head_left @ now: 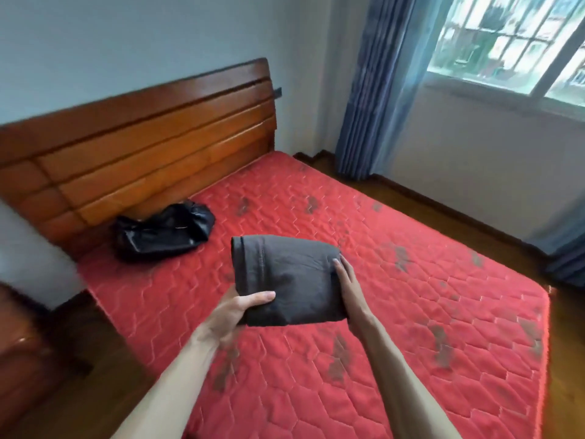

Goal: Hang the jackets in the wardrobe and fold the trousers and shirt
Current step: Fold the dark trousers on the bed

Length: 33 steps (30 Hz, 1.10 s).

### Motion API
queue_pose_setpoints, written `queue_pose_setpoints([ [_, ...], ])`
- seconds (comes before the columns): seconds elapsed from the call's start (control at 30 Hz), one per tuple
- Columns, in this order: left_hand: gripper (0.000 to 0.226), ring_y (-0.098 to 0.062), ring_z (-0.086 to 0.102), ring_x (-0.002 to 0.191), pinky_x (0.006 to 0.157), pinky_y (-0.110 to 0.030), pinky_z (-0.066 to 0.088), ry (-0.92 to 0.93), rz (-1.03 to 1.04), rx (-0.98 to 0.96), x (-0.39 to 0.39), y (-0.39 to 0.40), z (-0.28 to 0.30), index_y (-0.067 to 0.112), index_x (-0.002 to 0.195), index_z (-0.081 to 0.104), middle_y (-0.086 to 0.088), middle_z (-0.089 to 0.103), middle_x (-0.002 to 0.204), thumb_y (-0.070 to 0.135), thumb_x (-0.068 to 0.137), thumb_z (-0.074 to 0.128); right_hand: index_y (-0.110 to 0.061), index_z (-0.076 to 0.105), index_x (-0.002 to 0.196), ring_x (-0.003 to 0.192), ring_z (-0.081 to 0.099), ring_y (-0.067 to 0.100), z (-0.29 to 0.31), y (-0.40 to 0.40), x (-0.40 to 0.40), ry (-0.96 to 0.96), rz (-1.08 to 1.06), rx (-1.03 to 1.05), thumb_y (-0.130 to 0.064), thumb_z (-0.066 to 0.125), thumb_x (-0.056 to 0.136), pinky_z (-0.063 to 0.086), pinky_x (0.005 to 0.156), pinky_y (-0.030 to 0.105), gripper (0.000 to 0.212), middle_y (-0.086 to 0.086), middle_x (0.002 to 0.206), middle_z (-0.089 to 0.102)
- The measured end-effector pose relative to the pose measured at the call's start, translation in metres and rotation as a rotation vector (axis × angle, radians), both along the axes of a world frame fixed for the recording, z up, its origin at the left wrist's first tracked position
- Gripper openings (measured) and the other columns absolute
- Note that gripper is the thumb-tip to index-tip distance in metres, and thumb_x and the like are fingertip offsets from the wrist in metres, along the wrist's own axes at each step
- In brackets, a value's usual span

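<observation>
A dark grey folded garment (288, 277), with a seam and hem showing at its far left end, is lifted above the red quilted mattress (395, 312). My left hand (240, 312) grips its near left corner, thumb on top and fingers underneath. My right hand (346, 286) lies with straight fingers along its right edge, supporting it. A crumpled shiny black jacket (161, 231) lies on the mattress close to the headboard. No wardrobe is in view.
A wooden headboard (142, 153) runs along the far left of the bed. Blue curtains (373, 90) hang beside a barred window (512, 39) at the right. Wooden floor (474, 210) surrounds the bed, and a dark wooden piece of furniture (22, 350) stands at the left.
</observation>
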<state>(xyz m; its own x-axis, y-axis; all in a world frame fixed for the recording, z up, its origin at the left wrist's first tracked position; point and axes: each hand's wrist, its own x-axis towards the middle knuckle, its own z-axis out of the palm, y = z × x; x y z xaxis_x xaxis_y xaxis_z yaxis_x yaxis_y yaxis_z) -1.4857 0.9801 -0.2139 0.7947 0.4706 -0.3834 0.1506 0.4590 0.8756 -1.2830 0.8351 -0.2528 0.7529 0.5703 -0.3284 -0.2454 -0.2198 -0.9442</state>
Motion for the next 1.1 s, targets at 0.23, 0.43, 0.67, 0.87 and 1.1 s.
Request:
queue_pose_setpoints([
  [0.23,0.04,-0.036,0.072,0.112,0.095,-0.044,0.06,-0.02,0.325,0.003,-0.133,0.074,0.036,0.003,0.125,0.071,-0.02,0.072,0.124,0.001,0.085,0.07,-0.023,0.07,0.128,0.112,0.072,0.016,0.064,0.122,-0.099,-0.015,0.282,0.114,-0.036,0.081,0.088,0.055,0.096,0.031,0.043,-0.003,0.118,0.077],
  [0.43,0.041,-0.032,0.073,0.111,0.092,-0.044,0.06,-0.065,0.562,0.004,-0.256,0.147,0.059,0.01,0.127,0.069,-0.015,0.075,0.121,0.007,0.086,0.074,-0.022,0.072,0.123,0.111,0.074,0.023,0.092,0.228,-0.213,-0.014,0.473,0.172,-0.037,0.089,0.08,0.055,0.104,0.047,0.049,0.002,0.116,0.078],
  [0.67,0.047,-0.025,0.073,0.111,0.102,-0.047,0.055,-0.026,0.786,0.179,-0.38,0.221,0.074,0.017,0.127,0.069,-0.004,0.077,0.118,0.018,0.082,0.083,-0.023,0.069,0.128,0.108,0.074,0.014,0.109,0.327,-0.339,-0.051,0.529,0.248,-0.024,0.084,0.086,0.058,0.098,0.035,0.045,-0.005,0.115,0.078],
  [0.87,0.049,-0.005,0.074,0.099,0.081,-0.024,0.059,0.032,0.986,0.301,-0.462,0.251,0.075,0.027,0.122,0.067,0.013,0.078,0.108,0.028,0.078,0.088,-0.023,0.065,0.134,0.105,0.074,0.008,0.11,0.393,-0.417,-0.107,0.668,0.278,-0.022,0.083,0.088,0.058,0.086,0.021,0.049,-0.008,0.113,0.078],
  [1.1,0.056,0.009,0.068,0.095,0.068,-0.009,0.053,0.109,1.233,0.379,-0.533,0.29,0.067,0.042,0.123,0.057,0.022,0.07,0.112,0.035,0.077,0.089,-0.024,0.054,0.148,0.109,0.07,0.001,0.1,0.486,-0.496,-0.153,0.832,0.27,-0.032,0.086,0.084,0.057,0.094,0.021,0.072,-0.009,0.125,0.073],
])
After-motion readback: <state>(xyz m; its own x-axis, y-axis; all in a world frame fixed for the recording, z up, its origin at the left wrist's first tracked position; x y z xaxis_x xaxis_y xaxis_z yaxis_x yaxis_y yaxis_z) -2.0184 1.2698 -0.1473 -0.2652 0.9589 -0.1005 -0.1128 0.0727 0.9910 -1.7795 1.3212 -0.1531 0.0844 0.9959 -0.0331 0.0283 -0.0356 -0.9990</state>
